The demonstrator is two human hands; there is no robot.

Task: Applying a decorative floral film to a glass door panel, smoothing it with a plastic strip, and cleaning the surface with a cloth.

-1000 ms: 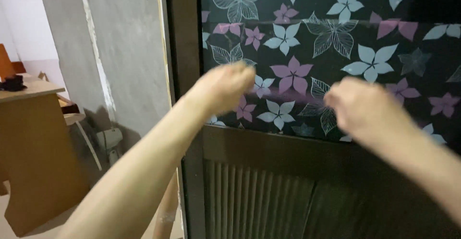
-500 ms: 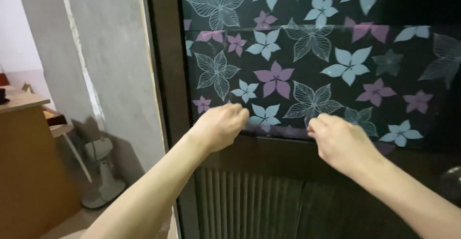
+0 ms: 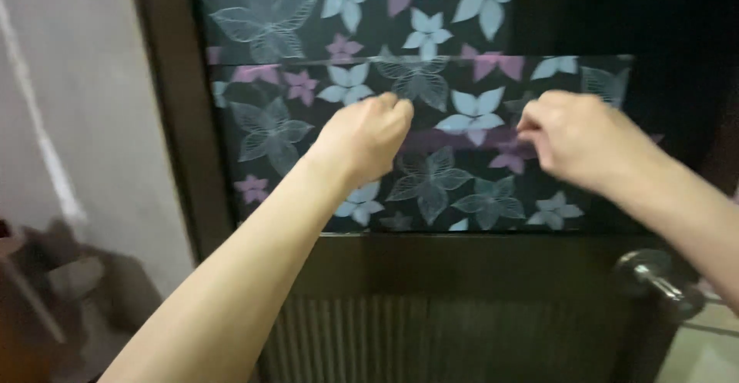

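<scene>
A dark door [image 3: 462, 260] fills the view, its upper pane covered with a black floral film [image 3: 431, 190] of pale blue and purple flowers. A straight horizontal edge [image 3: 323, 62] crosses the film above my hands, and the band below it looks slightly paler. My left hand [image 3: 362, 140] is curled with its fingertips pinched against the film at the pane's middle. My right hand [image 3: 573, 140] is level with it, to the right, fingers pinched on the film too. A blurred purple strip [image 3: 462, 138] runs between the two hands.
A round metal door handle [image 3: 654, 275] sticks out at the lower right. The door's lower panel [image 3: 431, 337] is ribbed. A grey wall [image 3: 77, 121] stands to the left, with blurred dark objects [image 3: 46, 275] near the floor.
Both hands have risen from the pane's bottom edge to its middle, and the view has moved closer and to the right. The door handle has come into sight.
</scene>
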